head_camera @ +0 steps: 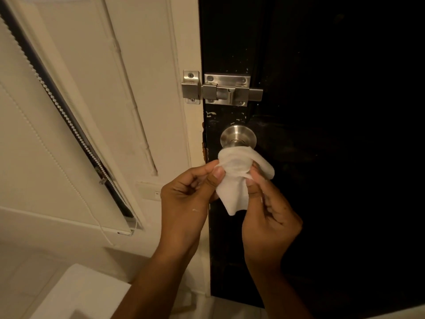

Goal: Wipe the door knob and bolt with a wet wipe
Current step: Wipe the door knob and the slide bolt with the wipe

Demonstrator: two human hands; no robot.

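A steel door knob point(238, 135) sits on the black door point(333, 157), with a steel sliding bolt point(226, 89) above it, its bar reaching into the keeper on the cream frame. A white wet wipe point(236, 178) is draped over the knob's front end and hangs below it. My left hand point(187, 199) pinches the wipe's left edge between thumb and fingers. My right hand point(269, 215) pinches its right side. The knob's front face is hidden under the wipe.
A cream wall and door frame point(161, 88) lie left of the door, with a roller blind and its bead chain point(62, 111) further left. A wall switch point(151, 192) sits behind my left hand. A white surface point(76, 293) is at the lower left.
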